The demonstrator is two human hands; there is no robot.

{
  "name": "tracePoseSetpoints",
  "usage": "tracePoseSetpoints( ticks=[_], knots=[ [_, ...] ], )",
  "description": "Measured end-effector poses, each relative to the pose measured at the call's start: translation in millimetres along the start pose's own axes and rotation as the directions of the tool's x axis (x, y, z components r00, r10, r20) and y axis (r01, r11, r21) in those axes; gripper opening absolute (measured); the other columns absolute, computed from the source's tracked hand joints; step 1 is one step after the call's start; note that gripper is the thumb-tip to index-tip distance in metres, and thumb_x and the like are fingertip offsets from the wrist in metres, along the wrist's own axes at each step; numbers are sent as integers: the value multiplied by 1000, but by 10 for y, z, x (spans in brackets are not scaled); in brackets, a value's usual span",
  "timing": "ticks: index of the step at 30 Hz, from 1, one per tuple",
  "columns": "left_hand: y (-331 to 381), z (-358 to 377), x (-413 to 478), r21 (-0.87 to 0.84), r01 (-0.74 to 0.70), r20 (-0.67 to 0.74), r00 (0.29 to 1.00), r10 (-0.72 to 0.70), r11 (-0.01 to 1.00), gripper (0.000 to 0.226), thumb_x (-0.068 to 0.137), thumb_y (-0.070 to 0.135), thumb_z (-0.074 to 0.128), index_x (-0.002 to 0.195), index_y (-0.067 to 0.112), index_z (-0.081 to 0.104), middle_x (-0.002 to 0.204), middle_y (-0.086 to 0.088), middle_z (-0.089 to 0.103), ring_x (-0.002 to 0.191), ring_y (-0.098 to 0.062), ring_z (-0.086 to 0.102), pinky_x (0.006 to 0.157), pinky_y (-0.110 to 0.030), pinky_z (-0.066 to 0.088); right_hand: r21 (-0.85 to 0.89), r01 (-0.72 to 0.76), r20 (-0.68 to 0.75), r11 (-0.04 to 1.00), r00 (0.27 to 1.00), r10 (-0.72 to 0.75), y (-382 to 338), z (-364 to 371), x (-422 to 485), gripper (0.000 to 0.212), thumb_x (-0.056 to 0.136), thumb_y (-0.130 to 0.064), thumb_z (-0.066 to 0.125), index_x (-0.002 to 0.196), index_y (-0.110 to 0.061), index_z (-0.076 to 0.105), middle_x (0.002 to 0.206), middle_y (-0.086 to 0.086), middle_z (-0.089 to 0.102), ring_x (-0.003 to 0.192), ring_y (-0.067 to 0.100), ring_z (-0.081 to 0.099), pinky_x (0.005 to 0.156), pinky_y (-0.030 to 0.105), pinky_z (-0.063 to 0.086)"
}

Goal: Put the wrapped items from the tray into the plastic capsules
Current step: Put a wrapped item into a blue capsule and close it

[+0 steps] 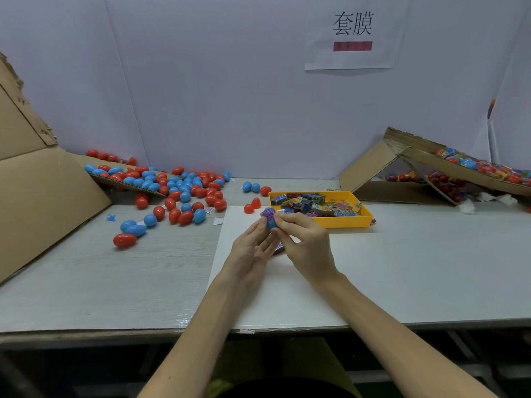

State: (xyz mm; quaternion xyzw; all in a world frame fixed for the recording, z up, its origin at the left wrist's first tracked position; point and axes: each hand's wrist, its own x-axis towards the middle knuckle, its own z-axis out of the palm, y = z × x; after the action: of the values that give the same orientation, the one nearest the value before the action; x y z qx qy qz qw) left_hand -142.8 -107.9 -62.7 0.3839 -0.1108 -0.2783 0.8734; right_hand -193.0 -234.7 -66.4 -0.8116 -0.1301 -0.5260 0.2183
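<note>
A blue capsule half (271, 224) sits between the fingertips of my left hand (253, 245) above the white sheet (359, 277). My right hand (304, 239) pinches a purple wrapped item (267, 213) at the mouth of that half. The yellow tray (344, 221), just behind my hands, is filled with several colourful wrapped items (313, 203). Two red capsule halves (252, 206) lie left of the tray. Something red and blue shows partly under my right palm.
Several red and blue egg capsules (184, 193) are scattered over the left of the table and spill from a flattened cardboard box (43, 182). At the back right a tipped cardboard box (425, 165) holds wrapped capsules. A paper sign (352, 33) hangs on the wall.
</note>
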Motion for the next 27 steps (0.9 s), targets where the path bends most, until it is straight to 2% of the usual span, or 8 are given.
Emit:
tracePoseSetpoints(
  ticks=[4,8,11,14,16,19,24,27],
  knots=[
    [-2,-3,6,21,5,-6,1000,-5,1000,37,87,27,64,118,8,66,113,-10,73,104,-18,71,75,-24,58,-3,21,-3,1000,1000,-21,12,8,-3,29,76,1,79,104,3,73,97,13,73,89,24,70,79,30,59],
    [0,0,-4,23,14,-12,1000,-14,1000,29,97,25,58,119,8,66,109,-8,74,100,-16,72,78,-26,59,46,-48,-16,998,999,49,11,14,0,31,79,-1,78,109,-1,72,101,9,73,92,21,68,80,35,59],
    [12,23,-23,-5,49,-18,999,-49,999,33,100,26,54,124,6,64,104,-9,73,97,-18,68,94,-34,55,82,-149,-7,985,989,151,-8,24,26,38,79,-6,79,116,-5,70,106,5,72,96,17,66,85,35,55],
    [18,47,-22,-64,84,-21,996,-85,994,34,99,21,54,127,2,63,106,-13,69,102,-24,62,106,-42,44,50,-157,-7,986,987,158,-4,10,21,36,78,-8,80,113,-6,72,110,5,73,103,19,66,90,36,52],
    [24,53,-28,-81,80,-4,997,-81,993,34,96,20,57,124,3,65,106,-13,69,99,-24,65,101,-42,46,15,-133,-3,991,991,133,-11,5,10,36,77,-8,80,113,-7,72,110,5,73,104,20,67,89,33,51],
    [28,51,-35,-27,40,18,999,-40,999,33,91,29,62,117,10,69,111,-9,72,101,-20,70,92,-38,54,-15,-75,24,997,997,76,-25,20,2,37,79,-10,76,116,-7,71,111,4,73,104,18,66,88,32,50],
    [11,18,-18,57,14,18,1000,-15,998,44,93,34,60,129,9,62,128,-12,66,120,-24,63,107,-41,46,16,-51,19,999,999,50,14,27,-17,37,79,-2,77,116,-5,71,110,5,73,103,18,65,85,39,55],
    [-4,4,-2,87,10,-3,1000,-10,996,40,97,32,57,130,9,61,127,-13,67,118,-23,65,99,-34,53,30,-47,-4,998,999,47,37,26,-20,30,79,1,77,109,-2,73,102,8,74,96,20,68,79,43,57]
  ],
)
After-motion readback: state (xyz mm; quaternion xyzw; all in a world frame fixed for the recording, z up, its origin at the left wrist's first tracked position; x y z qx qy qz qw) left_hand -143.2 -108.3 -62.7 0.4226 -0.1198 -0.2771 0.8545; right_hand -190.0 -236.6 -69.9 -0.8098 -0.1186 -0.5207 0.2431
